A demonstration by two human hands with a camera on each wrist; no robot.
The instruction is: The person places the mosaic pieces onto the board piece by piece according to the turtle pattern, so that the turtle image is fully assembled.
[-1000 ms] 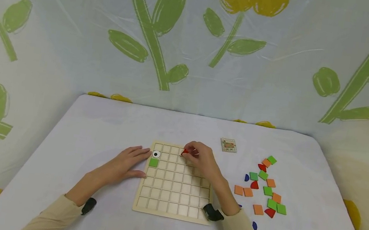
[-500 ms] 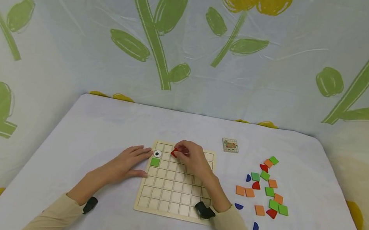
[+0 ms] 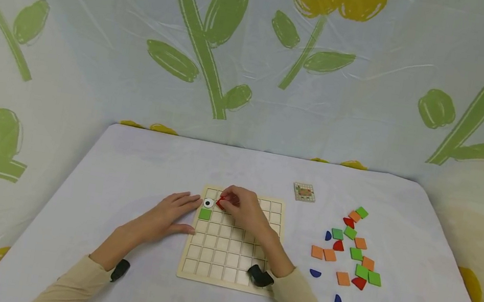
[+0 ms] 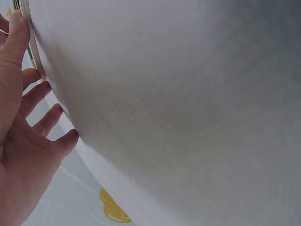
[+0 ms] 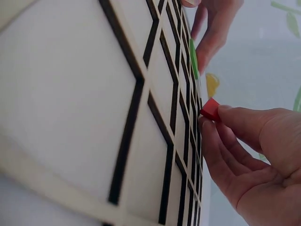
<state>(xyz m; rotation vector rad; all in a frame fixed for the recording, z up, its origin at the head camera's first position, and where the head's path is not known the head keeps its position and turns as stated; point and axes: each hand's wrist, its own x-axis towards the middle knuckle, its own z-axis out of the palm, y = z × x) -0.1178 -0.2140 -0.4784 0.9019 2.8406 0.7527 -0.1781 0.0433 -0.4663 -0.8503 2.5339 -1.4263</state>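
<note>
A wooden grid board lies on the table, its square cells framed by thin ridges. My right hand pinches a small red tile between thumb and fingers, low over the upper left cells. Just left of that tile is a white round eye tile with a black dot, and below it a green square tile fills another cell. My left hand rests with fingers spread along the board's left edge; in the left wrist view its thumb and fingertips touch that edge and the cloth.
Right of the board lie several loose tiles: orange squares, green squares, red wedges and blue half-rounds. A small picture card sits behind them. Flower-print cloth walls the table on its far side and flanks.
My right hand has moved left across the board's upper rows, carrying the red tile close beside the eye tile. The left hand stays at the board's edge.
</note>
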